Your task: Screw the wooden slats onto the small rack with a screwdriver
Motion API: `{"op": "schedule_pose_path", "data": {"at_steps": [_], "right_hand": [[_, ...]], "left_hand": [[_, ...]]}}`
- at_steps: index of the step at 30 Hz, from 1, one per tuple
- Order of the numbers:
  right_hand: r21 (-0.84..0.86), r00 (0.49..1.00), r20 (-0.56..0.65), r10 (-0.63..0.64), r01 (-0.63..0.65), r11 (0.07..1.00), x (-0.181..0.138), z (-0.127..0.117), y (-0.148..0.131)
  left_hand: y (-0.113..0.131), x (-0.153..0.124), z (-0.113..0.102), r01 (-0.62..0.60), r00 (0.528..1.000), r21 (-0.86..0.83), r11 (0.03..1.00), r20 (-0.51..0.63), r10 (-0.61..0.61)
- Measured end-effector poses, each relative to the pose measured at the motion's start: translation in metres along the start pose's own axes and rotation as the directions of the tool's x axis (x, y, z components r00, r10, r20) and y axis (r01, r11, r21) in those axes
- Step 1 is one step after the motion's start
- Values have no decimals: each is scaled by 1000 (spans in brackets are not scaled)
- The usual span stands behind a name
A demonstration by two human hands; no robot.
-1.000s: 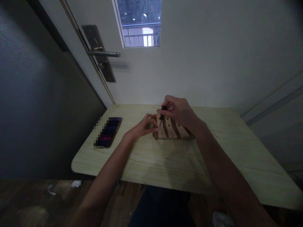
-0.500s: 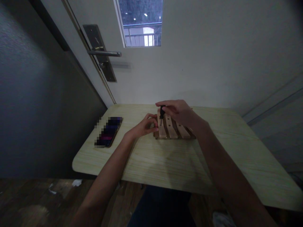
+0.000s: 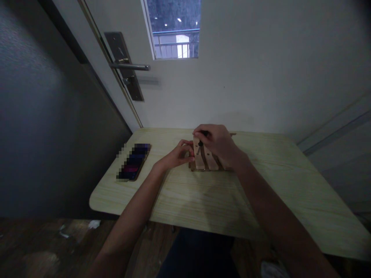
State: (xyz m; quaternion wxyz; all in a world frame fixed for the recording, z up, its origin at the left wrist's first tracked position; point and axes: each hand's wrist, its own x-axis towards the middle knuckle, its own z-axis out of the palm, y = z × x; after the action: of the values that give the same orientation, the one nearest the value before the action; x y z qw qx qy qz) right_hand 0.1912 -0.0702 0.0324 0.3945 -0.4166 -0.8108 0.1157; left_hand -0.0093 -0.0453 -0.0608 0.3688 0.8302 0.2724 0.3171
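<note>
My right hand (image 3: 218, 141) is closed around the black handle of a small screwdriver (image 3: 200, 143). Its short shaft points down onto the leftmost slat of a wooden slatted piece (image 3: 212, 165), which has holes in its slats and lies on the table. At the left edge of that piece, my left hand (image 3: 177, 155) grips it with thumb and fingers. My right hand covers the upper right of the wooden piece. The screwdriver's tip is too small and dark to make out clearly.
A phone (image 3: 135, 162) lies on the left of the pale wood-grain table (image 3: 185, 197). Behind the table stands a white door (image 3: 255, 77) with a metal handle (image 3: 130, 66) and a small window. Scraps of paper (image 3: 94, 224) are on the floor.
My right hand has wrapped its fingers further round the screwdriver handle and moved slightly left over the wooden piece. My left hand keeps its grip in the same place.
</note>
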Motion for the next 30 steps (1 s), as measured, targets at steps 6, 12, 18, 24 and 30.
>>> {"op": "schedule_pose_path", "data": {"at_steps": [6,12,18,24,30], "right_hand": [[137,992,109,-70,55,989,-2,-4,3],[78,995,99,11,-19,997,-3,-11,4],[17,992,-94,79,-78,997,0,-3,2],[50,1000,-9,12,-12,999,-1,-2,-1],[118,989,147,-28,11,993,-2,-13,3]], "left_hand": [[-2,0,0,-2,1000,20,1000,0,2],[1,0,-1,4,1000,26,1000,19,-5],[-1,0,0,0,1000,-8,1000,2,0],[2,0,-1,-10,1000,10,1000,6,10],[-1,0,0,-28,1000,25,999,-4,28]]}}
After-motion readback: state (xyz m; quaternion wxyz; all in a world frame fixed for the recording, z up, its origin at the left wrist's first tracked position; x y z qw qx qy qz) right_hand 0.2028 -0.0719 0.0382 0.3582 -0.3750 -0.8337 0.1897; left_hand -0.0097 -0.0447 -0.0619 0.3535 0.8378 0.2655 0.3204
